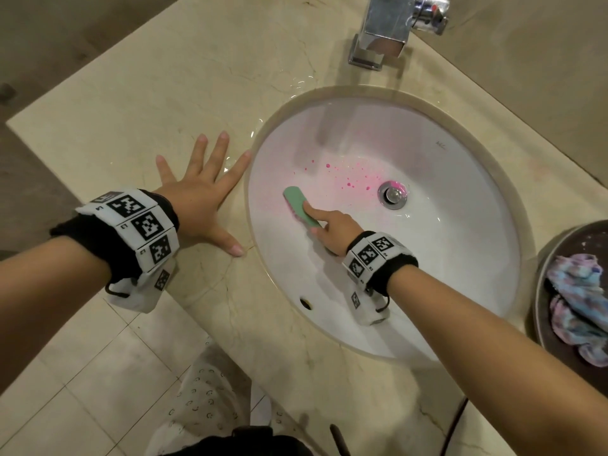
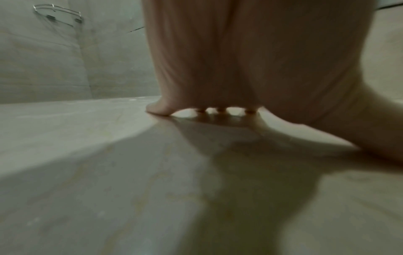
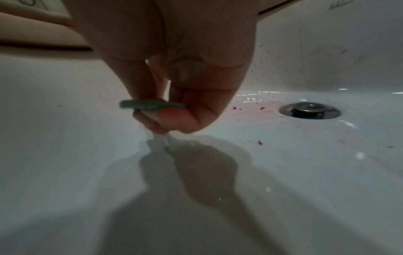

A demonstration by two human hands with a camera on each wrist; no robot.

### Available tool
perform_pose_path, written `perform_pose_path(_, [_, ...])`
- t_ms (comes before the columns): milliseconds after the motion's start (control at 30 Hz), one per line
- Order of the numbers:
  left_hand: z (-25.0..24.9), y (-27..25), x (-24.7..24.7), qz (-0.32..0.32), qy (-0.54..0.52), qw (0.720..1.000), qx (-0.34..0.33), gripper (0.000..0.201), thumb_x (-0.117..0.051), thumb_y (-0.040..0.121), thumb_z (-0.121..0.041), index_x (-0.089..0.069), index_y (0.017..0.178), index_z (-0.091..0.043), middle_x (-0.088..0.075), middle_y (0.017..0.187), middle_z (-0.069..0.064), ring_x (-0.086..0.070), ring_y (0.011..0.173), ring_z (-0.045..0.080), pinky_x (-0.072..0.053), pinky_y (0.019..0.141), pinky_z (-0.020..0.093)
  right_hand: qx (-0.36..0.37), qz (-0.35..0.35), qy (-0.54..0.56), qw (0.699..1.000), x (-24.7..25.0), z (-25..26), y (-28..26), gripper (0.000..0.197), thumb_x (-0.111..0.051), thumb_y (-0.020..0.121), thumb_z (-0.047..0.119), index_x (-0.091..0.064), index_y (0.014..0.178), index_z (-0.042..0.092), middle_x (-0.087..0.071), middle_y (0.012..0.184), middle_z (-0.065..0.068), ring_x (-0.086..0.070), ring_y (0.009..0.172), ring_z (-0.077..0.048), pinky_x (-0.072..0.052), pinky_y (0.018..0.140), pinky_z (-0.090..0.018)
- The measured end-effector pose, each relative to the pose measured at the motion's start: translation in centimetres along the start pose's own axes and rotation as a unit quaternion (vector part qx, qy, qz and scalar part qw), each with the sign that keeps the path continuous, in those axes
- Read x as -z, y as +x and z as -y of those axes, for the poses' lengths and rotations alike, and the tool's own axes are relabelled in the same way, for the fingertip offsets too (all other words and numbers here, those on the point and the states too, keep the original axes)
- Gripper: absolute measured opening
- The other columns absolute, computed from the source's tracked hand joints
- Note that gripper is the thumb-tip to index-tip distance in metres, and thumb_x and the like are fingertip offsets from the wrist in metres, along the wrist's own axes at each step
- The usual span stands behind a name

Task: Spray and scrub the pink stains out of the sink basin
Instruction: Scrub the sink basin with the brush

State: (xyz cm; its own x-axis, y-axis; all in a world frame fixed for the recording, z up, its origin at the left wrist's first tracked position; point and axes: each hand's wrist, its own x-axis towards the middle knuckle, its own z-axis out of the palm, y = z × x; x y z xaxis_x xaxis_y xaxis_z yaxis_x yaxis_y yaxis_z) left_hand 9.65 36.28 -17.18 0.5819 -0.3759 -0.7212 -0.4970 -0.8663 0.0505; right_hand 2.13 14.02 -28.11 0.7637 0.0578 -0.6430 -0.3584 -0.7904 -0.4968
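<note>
The white oval sink basin [image 1: 444, 258] carries pink stains [image 1: 353, 179] in spots left of the metal drain [image 1: 393, 194], with a pink smear at the drain's rim. My right hand [image 1: 332, 232] grips a green-backed scrub brush [image 1: 301, 205] on the basin's left slope, index finger laid along its back. In the right wrist view the fingers pinch the brush [image 3: 150, 105], pale bristles below touching the basin [image 3: 65, 138], and red spots [image 3: 259, 142] lie toward the drain [image 3: 309, 110]. My left hand [image 1: 204, 199] lies flat and spread on the wet countertop [image 1: 164, 93], seen from behind as the hand [image 2: 240, 69].
A chrome faucet [image 1: 388, 28] stands behind the basin. A dark round bowl [image 1: 543, 291] with a blue-purple cloth [image 1: 579, 307] sits at the right edge. The overflow hole [image 1: 305, 303] is on the basin's near wall. Water pools on the counter beside the rim.
</note>
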Motion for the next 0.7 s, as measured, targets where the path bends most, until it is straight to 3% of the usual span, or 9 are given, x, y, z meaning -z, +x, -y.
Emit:
perform_pose_path(200, [0.0,0.0,0.1,0.001,-0.004,1.0,-0.004,0.146,-0.063,0.036,-0.082,0.048,0.123,-0.042,0.055,0.135,-0.003,0.044,0.13,0.026,0.005,0.102,0.073,-0.031,-0.009,-0.067,0.997,2.2,-1.9,-0.9,0.052,-0.038,0.099,0.022,-0.021,0.147,0.034,-0.059,0.12,-0.013,-0.061,0.09,-0.027,-0.048,0.079,-0.032])
perform_pose_path(367, [-0.1,0.0,0.1,0.003,-0.003,1.0,-0.001,0.145,-0.059,0.032,-0.083,0.048,0.121,-0.042,0.054,0.135,-0.003,0.043,0.13,0.026,0.005,0.102,0.073,-0.025,-0.021,-0.032,0.999,1.7,-0.2,0.4,0.052,-0.038,0.099,0.019,-0.021,0.147,0.031,-0.053,0.13,-0.016,-0.057,0.107,-0.032,-0.043,0.089,-0.032])
perform_pose_path(533, [-0.1,0.0,0.2,0.005,-0.006,1.0,-0.001,0.145,-0.065,0.037,-0.08,0.049,0.118,-0.043,0.055,0.135,-0.003,0.044,0.13,0.025,0.006,0.102,0.072,0.005,-0.002,-0.006,1.0,0.2,0.5,0.1,0.052,-0.039,0.099,0.021,-0.022,0.146,0.035,-0.061,0.116,-0.014,-0.057,0.087,-0.027,-0.046,0.08,-0.028])
perform_pose_path(700, [-0.2,-0.1,0.2,0.009,-0.006,1.0,0.001,0.144,-0.063,0.034,-0.081,0.049,0.118,-0.043,0.055,0.135,-0.003,0.044,0.13,0.025,0.005,0.102,0.073,-0.028,-0.003,-0.022,0.999,1.6,-1.6,-1.0,0.053,-0.036,0.1,0.02,-0.018,0.148,0.032,-0.059,0.119,-0.015,-0.055,0.081,-0.024,-0.045,0.074,-0.029])
